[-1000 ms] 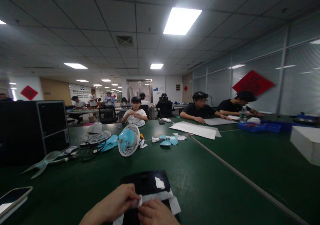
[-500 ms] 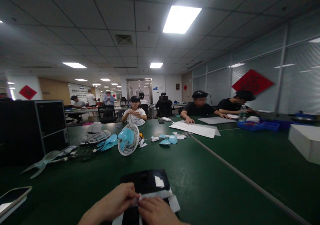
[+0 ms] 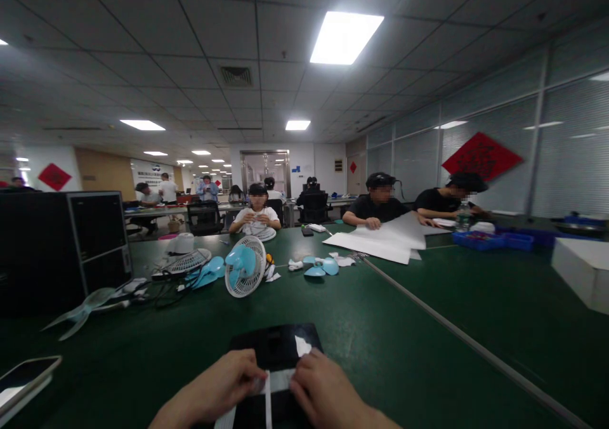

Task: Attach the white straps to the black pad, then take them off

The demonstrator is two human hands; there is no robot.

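Note:
A flat black object point(image 3: 259, 339), its exact kind unclear, lies on the green table in front of me, with a torn white scrap point(image 3: 302, 345) near its far right corner. A pale strip point(image 3: 281, 379) runs across it, and a narrow white strip point(image 3: 268, 403) runs lengthwise toward me. My left hand point(image 3: 231, 378) is closed, thumb and fingertips pinching the pale strip near where the two meet. My right hand point(image 3: 328, 384) has its fingers curled over the pale strip's right end at the object's right side, covering that end.
A phone point(image 3: 29, 378) lies at the left edge. Beyond are a fan head point(image 3: 244, 267), blue fan blades point(image 3: 320, 266), a transparent blade point(image 3: 85, 308) and a black computer case point(image 3: 66, 245). Co-workers sit across; one handles a large white sheet point(image 3: 375, 242). A blue tray point(image 3: 490, 238) stands at right.
My right hand has moved rightward from the strips' crossing to the pale strip's right end, which stuck out loosely before. My left hand stays put. A co-worker has lifted part of a white sheet.

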